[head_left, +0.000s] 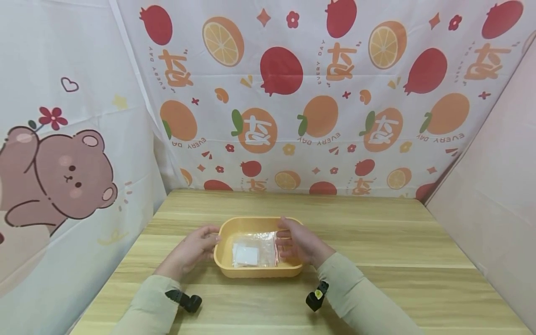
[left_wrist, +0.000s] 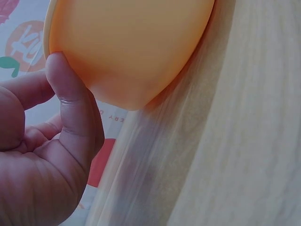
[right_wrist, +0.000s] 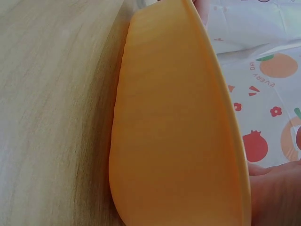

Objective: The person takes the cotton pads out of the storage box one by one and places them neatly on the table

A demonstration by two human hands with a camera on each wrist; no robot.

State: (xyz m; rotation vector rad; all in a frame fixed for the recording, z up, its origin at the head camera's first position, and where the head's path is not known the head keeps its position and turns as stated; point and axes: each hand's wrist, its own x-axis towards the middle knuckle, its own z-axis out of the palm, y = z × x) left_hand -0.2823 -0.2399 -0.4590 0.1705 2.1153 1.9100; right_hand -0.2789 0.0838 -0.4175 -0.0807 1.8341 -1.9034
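A yellow plastic basin with rounded corners sits on the table. Inside it lie clear plastic zip bags, one with a white square piece in it. At the basin's left end my left hand holds the rim; the left wrist view shows the thumb against the rim, with bent fingers behind it. My right hand reaches over the right end, its loosely extended fingers inside the basin beside the bags. In the right wrist view, the basin's wall hides most of that hand.
The wood-grain table runs back to a fruit-print cloth. A white cloth with a bear print hangs at the left, and a plain pale cloth at the right. Black straps with small cameras circle both wrists.
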